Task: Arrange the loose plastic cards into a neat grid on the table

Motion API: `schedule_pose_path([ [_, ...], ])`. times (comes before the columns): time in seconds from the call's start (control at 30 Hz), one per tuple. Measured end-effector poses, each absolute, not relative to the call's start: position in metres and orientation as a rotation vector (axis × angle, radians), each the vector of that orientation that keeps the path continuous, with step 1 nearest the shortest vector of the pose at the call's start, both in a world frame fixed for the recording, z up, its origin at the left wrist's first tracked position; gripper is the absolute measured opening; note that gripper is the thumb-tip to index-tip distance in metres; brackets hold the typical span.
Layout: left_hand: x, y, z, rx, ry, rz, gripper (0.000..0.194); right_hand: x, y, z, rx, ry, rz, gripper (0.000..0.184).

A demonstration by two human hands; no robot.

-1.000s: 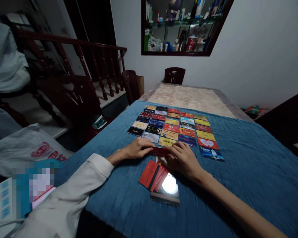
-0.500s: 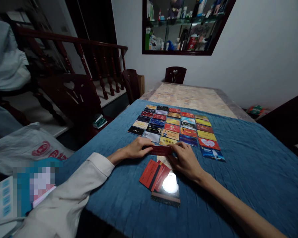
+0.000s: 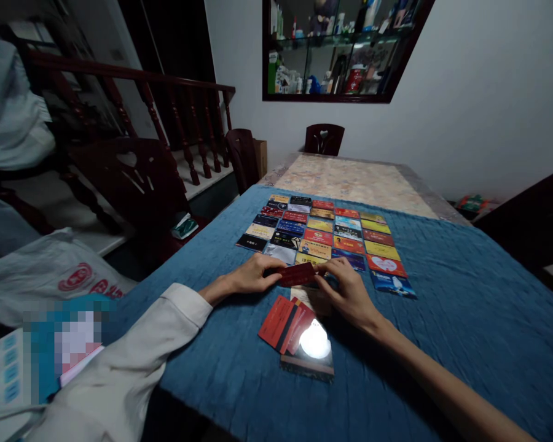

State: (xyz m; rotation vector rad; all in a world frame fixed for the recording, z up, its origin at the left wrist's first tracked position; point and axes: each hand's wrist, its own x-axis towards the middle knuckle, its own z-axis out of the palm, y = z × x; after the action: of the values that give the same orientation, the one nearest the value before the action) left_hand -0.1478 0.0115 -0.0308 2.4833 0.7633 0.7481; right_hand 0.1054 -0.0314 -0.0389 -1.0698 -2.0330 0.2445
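Observation:
A dark red card (image 3: 298, 274) is stretched between my two hands, just in front of the laid-out rows. My left hand (image 3: 252, 275) pinches its left end between thumb and fingers. At its right end, the thumb and fingertips of my right hand (image 3: 350, 293) close on the edge. Beyond lie several columns of colourful cards (image 3: 317, 236), flat on the blue cloth (image 3: 461, 307). Nearer to me is a loose pile: red cards (image 3: 276, 322) overlap a glossy card (image 3: 311, 356) with a bright glare. A pale card (image 3: 314, 299) lies partly under my right hand.
The bare far end of the table (image 3: 350, 178) has a marbled top. Dark wooden chairs (image 3: 242, 156) stand along the left and at the far end. White plastic bags (image 3: 46, 276) and a teal item (image 3: 46, 350) sit at the lower left, below the cloth's edge.
The dark red card has tilted, its right end now raised. My right hand has shifted slightly to the right along it, uncovering more of the card; my left hand stays about where it was.

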Motion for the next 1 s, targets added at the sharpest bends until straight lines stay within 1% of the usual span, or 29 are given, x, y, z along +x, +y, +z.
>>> schedule_pose_path([
  [0.4,-0.149,0.011,-0.028,2.463,0.74,0.751,0.018,0.086,-0.017,-0.023,-1.086,-2.053,0.171,0.017],
  [0.53,-0.15,0.011,-0.025,2.419,0.754,0.823,0.021,0.085,-0.009,-0.015,-1.05,-2.116,0.093,0.018],
  [0.73,-0.15,0.01,-0.02,2.366,0.805,1.006,0.017,0.08,-0.004,-0.008,-1.011,-2.205,-0.066,0.02],
  [1.0,-0.148,0.01,-0.016,2.301,0.867,1.149,0.014,0.071,0.001,0.001,-1.011,-2.308,-0.135,0.019],
])
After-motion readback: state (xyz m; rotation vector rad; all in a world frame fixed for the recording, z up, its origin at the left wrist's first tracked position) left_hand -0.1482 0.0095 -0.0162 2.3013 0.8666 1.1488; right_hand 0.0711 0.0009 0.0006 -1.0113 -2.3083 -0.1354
